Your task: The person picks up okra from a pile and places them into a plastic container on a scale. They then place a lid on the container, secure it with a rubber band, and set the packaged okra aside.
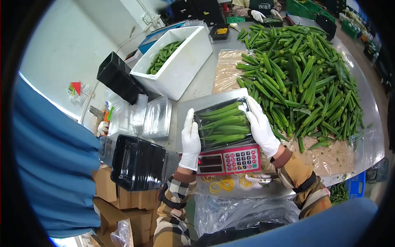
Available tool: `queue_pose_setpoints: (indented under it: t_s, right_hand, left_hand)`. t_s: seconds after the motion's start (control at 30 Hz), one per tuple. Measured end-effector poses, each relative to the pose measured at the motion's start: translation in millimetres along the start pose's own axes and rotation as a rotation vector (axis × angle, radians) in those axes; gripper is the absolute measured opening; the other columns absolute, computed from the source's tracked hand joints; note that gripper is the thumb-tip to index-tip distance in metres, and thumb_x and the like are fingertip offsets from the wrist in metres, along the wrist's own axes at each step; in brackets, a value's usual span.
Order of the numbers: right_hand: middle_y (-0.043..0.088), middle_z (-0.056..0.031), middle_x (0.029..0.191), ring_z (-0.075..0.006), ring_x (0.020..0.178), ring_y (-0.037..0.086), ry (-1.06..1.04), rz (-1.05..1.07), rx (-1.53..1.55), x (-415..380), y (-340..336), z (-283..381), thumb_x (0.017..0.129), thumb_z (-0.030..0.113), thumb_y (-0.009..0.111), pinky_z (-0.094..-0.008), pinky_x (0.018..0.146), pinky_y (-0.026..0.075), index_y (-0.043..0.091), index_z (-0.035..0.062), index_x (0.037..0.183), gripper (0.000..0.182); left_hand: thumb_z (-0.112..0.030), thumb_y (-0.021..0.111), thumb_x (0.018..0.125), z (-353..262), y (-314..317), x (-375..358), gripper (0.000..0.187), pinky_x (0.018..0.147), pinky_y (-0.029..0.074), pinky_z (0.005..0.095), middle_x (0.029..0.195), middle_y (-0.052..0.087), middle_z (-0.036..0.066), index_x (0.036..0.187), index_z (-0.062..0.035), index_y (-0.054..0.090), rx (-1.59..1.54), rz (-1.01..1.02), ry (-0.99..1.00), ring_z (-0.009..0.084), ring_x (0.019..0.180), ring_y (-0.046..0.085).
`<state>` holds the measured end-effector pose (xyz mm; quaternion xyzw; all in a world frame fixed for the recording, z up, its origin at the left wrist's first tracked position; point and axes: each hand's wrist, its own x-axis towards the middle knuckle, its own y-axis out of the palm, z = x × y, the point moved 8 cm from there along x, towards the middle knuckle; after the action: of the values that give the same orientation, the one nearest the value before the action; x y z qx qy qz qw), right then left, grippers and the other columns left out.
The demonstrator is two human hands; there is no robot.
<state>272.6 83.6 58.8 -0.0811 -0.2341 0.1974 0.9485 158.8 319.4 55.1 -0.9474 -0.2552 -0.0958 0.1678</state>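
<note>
A black tray of okra [224, 122] under a clear lid is between my two white-gloved hands, over the metal plate of a red scale [240, 159]. My left hand [191, 142] presses its closed fingers along the tray's left side. My right hand [261, 128] holds the right side, fingers together at the upper right corner. Whether the tray rests on the plate or just above it, I cannot tell. A large heap of loose okra [302, 78] lies to the right of the scale.
Left of the scale are clear lids [157, 118] and stacked black trays [138, 162]. Behind them stand a white foam box [177, 61] with okra and a black container [119, 78]. Yellow rubber bands [222, 184] lie near the front edge. A person's gloved hands [258, 16] are across the table.
</note>
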Motion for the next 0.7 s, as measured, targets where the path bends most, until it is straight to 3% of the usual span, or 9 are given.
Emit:
queue_pose_setpoints:
  t_s: [0.2,0.23,0.33,0.37,0.43,0.47,0.5,0.6,0.7]
  right_hand:
    - [0.046,-0.022,0.147,-0.0307,0.138,0.043,0.15,0.155,0.146,7,-9,-10,0.096,0.016,0.055,-0.035,0.116,0.031,0.039,-0.0039,0.146,0.056]
    - [0.047,-0.0217,0.147,-0.0294,0.137,0.045,0.171,0.147,0.279,6,-10,-12,0.096,0.019,0.058,-0.0343,0.114,0.032,0.039,-0.0038,0.147,0.06]
    - [0.05,-0.0218,0.144,-0.0313,0.136,0.046,0.115,0.059,0.25,14,-21,-4,0.095,0.022,0.06,-0.0357,0.113,0.034,0.04,-0.0008,0.147,0.06]
    - [0.05,-0.0223,0.143,-0.0329,0.135,0.046,0.033,0.048,0.065,18,-23,6,0.095,0.023,0.06,-0.0371,0.113,0.035,0.042,-0.0005,0.147,0.06]
    - [0.05,-0.0235,0.142,-0.0361,0.134,0.046,-0.133,0.023,-0.304,29,-21,46,0.094,0.024,0.062,-0.0399,0.112,0.036,0.044,0.0,0.145,0.058]
    - [0.05,-0.024,0.142,-0.0375,0.133,0.046,-0.171,0.049,-0.35,33,-13,55,0.094,0.025,0.062,-0.0412,0.112,0.036,0.045,0.0001,0.144,0.058]
    - [0.05,-0.0246,0.141,-0.0389,0.132,0.046,-0.207,0.075,-0.395,37,-4,63,0.094,0.026,0.063,-0.0425,0.112,0.036,0.046,0.0002,0.143,0.058]
    - [0.051,-0.0232,0.141,-0.041,0.133,0.043,-0.247,0.154,-0.504,41,18,51,0.093,0.031,0.064,-0.0447,0.111,0.037,0.05,0.001,0.139,0.057]
    - [0.051,-0.0208,0.142,-0.0407,0.137,0.039,-0.231,0.214,-0.553,39,28,37,0.093,0.031,0.063,-0.0446,0.11,0.038,0.053,0.0005,0.137,0.054]
  left_hand:
    - [-0.011,0.05,0.102,-15,-7,-6,0.055,0.117,0.027,0.0324,0.156,0.038,0.015,0.153,0.0001,0.032,-0.028,0.08,-0.047,0.0225,0.143,0.036]
    - [-0.01,0.053,0.101,-13,-10,-8,0.059,0.116,0.028,0.0327,0.157,0.035,0.017,0.154,-0.0001,0.028,-0.042,0.073,-0.054,0.0231,0.143,0.035]
    - [-0.011,0.056,0.101,-10,-21,-23,0.066,0.115,0.031,0.0328,0.156,0.035,0.02,0.156,-0.0018,0.022,-0.232,-0.033,-0.201,0.0239,0.139,0.04]
    - [-0.016,0.057,0.101,-11,-24,-31,0.059,0.102,0.045,0.0312,0.149,0.044,0.017,0.154,-0.0068,0.031,-0.227,-0.083,-0.23,0.0202,0.128,0.051]
    - [-0.016,0.058,0.101,-3,-32,-49,0.054,0.089,0.051,0.0301,0.139,0.051,0.015,0.149,-0.0057,0.036,-0.167,-0.099,-0.303,0.0174,0.113,0.058]
    - [-0.016,0.059,0.1,1,-35,-59,0.052,0.083,0.054,0.0295,0.134,0.055,0.015,0.147,-0.0051,0.039,-0.136,-0.106,-0.341,0.016,0.105,0.062]
    - [-0.015,0.061,0.099,2,-33,-71,0.042,0.071,0.055,0.0283,0.116,0.063,0.01,0.137,-0.0047,0.047,-0.263,-0.128,-0.38,0.0149,0.091,0.065]
    - [-0.014,0.068,0.095,8,-18,-100,0.041,0.07,0.057,0.0287,0.103,0.066,0.009,0.13,-0.0027,0.051,-0.566,-0.103,-0.564,0.0157,0.084,0.066]
    - [-0.012,0.069,0.094,12,-9,-107,0.031,0.073,0.059,0.0318,0.099,0.068,0.006,0.122,-0.0048,0.058,-0.832,-0.147,-0.575,0.0179,0.084,0.068]
